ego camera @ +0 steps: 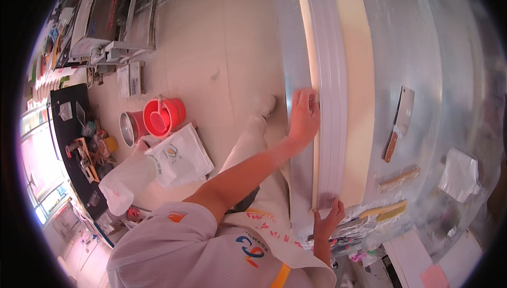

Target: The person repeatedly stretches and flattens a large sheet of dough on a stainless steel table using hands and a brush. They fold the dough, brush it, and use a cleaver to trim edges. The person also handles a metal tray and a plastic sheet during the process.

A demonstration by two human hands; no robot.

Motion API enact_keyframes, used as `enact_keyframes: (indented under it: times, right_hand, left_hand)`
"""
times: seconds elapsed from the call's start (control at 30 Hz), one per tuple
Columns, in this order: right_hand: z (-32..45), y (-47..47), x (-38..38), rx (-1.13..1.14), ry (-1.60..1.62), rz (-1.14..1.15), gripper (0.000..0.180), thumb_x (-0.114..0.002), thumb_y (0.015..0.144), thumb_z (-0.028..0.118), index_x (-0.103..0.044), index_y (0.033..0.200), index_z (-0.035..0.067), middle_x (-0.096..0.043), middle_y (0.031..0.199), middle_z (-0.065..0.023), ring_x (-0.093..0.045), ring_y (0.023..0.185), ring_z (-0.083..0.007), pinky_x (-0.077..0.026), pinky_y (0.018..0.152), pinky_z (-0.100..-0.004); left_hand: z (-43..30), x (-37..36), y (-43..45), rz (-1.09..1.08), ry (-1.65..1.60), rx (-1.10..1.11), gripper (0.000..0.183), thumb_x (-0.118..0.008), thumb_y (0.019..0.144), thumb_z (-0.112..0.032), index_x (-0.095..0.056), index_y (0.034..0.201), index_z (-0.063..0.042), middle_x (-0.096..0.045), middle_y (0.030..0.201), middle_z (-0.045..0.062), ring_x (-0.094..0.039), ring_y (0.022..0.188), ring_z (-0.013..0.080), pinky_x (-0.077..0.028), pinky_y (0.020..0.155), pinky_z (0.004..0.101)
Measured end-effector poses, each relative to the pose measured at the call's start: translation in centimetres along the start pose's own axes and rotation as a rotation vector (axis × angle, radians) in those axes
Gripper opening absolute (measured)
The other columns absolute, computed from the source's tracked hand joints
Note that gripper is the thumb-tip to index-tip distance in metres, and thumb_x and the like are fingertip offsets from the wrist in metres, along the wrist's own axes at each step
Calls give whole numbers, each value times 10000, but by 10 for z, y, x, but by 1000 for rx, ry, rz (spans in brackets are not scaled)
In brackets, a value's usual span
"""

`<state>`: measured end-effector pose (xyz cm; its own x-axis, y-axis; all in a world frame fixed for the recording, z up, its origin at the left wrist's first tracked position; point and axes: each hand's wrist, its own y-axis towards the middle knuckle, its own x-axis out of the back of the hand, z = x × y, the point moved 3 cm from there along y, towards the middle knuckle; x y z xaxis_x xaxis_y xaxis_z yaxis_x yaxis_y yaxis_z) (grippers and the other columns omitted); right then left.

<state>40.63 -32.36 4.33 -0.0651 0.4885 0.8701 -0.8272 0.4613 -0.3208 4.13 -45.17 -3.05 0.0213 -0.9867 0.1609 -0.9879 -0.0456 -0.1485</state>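
Observation:
A long, grooved, pale lilac bar (330, 70) lies lengthwise on a flat cream sheet (358, 90), which looks like dough, on the metal worktop (400, 42). A narrow cream strip shows along the bar's near side. My left hand (305, 113) is at that near edge, about midway along, with its fingers bent; whether they grip anything is unclear. At the bar's lower end, my right hand (329, 216) has thumb and fingers spread apart, touching or almost touching the corners.
Beyond the sheet lie a cleaver (399, 123), a floury wooden strip (399, 178), a wooden-handled brush (382, 210) and a crumpled white plastic bag (460, 175). On the floor behind my left arm are red buckets (178, 113), a metal pot (128, 129) and a white printed sack (180, 157).

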Motion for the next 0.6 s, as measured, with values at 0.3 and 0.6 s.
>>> enact_keyframes:
  times: [0.3, 0.6]
  right_hand:
    - [-17, -11, -6, 92, 16, -41, 1013, -931, 724, 103, -415, 1593, 46, -421, 1534, -266, -394, 1399, -462, -337, 1158, -561]
    - [-19, -18, -12, 129, 22, -72, 1014, -923, 718, 92, -420, 1597, 41, -434, 1506, -264, -395, 1388, -463, -321, 1164, -564]
  left_hand:
    - [19, -2, -62, -17, 48, -48, 401, -634, 920, 100, -546, 1279, -58, -540, 1263, 148, -684, 1018, 280, -605, 821, 363]
    - [21, -8, -129, -175, -102, 26, 323, -591, 897, 158, -568, 1165, -21, -564, 1186, 144, -608, 991, 314, -552, 853, 387]
